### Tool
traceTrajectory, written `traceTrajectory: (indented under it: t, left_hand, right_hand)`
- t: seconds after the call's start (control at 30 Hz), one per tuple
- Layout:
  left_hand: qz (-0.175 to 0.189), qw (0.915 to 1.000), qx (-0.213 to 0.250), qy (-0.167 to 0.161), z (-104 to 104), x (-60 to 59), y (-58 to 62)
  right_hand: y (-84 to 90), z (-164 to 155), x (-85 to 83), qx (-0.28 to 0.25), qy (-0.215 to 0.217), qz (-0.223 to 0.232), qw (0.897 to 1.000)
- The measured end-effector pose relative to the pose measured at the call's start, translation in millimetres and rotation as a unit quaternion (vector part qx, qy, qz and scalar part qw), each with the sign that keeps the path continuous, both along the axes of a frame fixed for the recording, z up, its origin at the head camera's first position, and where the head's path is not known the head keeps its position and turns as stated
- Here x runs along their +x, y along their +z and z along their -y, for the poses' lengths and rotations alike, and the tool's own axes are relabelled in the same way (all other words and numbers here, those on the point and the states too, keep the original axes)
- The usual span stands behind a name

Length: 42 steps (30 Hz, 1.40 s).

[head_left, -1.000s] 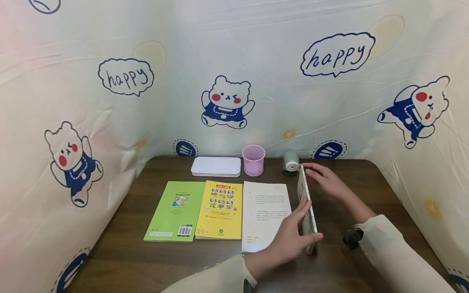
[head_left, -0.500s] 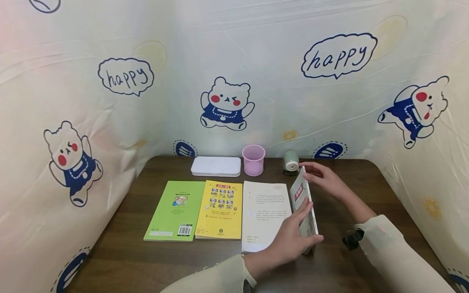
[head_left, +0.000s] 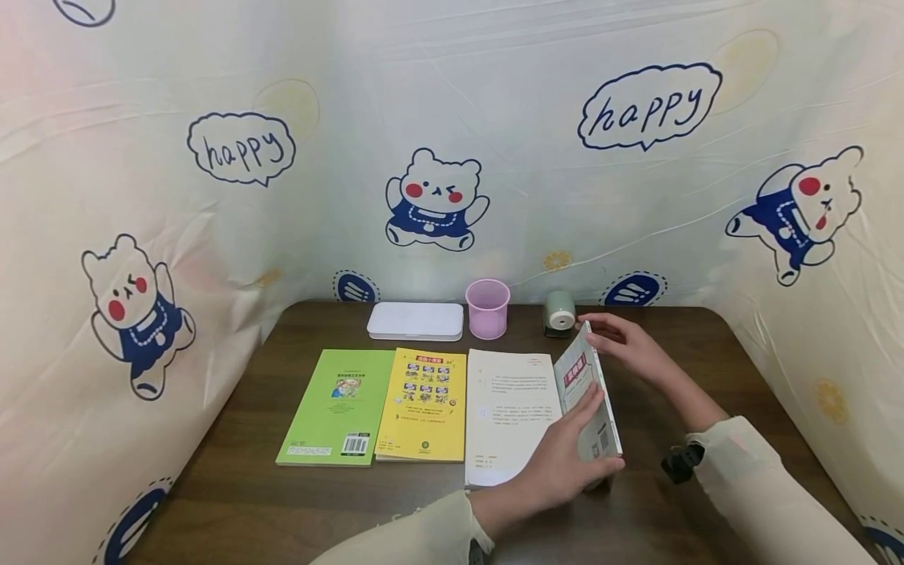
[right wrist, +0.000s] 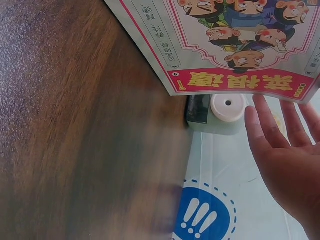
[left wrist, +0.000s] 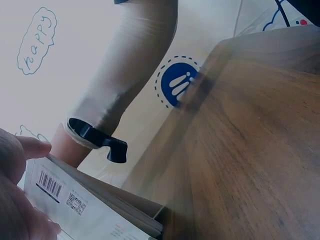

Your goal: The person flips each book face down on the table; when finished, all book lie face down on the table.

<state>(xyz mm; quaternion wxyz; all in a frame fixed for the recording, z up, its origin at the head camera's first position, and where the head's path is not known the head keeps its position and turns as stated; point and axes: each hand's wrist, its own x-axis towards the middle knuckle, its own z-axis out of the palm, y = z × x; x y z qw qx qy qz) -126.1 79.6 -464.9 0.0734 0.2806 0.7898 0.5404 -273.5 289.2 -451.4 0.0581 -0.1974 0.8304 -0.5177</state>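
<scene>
My left hand (head_left: 554, 459) grips the near end of a thin paperback (head_left: 575, 365), fingers on its pale back cover and thumb at its edge. The book stands tilted on the table, just right of an open-lying white book cover (head_left: 512, 412). My right hand (head_left: 628, 345) holds the far upper corner of the paperback, its fingers at that edge. Cartoon faces and a red title band mark the front cover (right wrist: 240, 45) in the right wrist view. A barcode and a QR code show on the back cover (left wrist: 75, 205) in the left wrist view.
A green book (head_left: 339, 428) and a yellow book (head_left: 424, 424) lie to the left on the brown table (head_left: 233, 494). Along the back stand a white case (head_left: 417, 322), a pink cup (head_left: 487, 314) and a green pencil sharpener (head_left: 560, 310). A printed curtain (head_left: 339, 102) surrounds the table.
The paperback has tilted, its near edge swinging slightly right, so that more of its back cover faces the head camera. Both hands keep about the same places.
</scene>
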Motion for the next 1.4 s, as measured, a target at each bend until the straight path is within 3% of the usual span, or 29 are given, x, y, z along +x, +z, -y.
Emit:
traceTrajectory:
  t: [0.2, 0.4, 0.63, 1.13, 1.4]
  left_hand:
    - [0.017, 0.9998, -0.008, -0.004, 3, 0.8, -4.8]
    - [-0.011, 0.9977, -0.066, -0.01, 5, 0.8, -13.8]
    - [-0.049, 0.9835, -0.174, -0.013, 7, -2.2, -28.8]
    - [-0.084, 0.9635, -0.253, 0.022, -2, -9.5, -54.9]
    - [-0.124, 0.945, -0.301, 0.033, -12, -6.4, -58.6]
  right_hand:
    - [0.6, -3, 2.2, 0.007, 0.004, -0.007, 1.0]
    - [2.3, -7, 4.8, 0.007, 0.01, -0.006, 1.0]
    - [1.2, -14, 5.5, 0.004, 0.012, -0.007, 1.0]
    - [-1.3, -27, 6.4, -0.03, 0.026, 0.036, 0.999]
    - [1.8, -34, 6.0, -0.038, 0.025, 0.064, 0.997]
